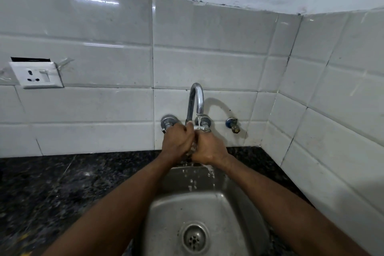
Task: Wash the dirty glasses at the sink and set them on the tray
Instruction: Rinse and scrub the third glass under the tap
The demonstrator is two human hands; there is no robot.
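Both my hands meet under the running tap (196,97), above the back edge of the steel sink (234,210). My left hand (176,140) and my right hand (208,148) are closed around a small clear glass (193,147). Only a sliver of the glass shows between the fingers. A thin stream of water (198,122) falls from the spout onto the hands, and drops splash onto the sink's back wall. No tray and no other glasses are in view.
Dark speckled granite counter (52,183) flanks the sink on both sides. White tiled walls form a corner at the right. A wall socket (37,75) sits at the left, and a small brass valve (233,125) sticks out right of the tap. The drain (194,239) is open.
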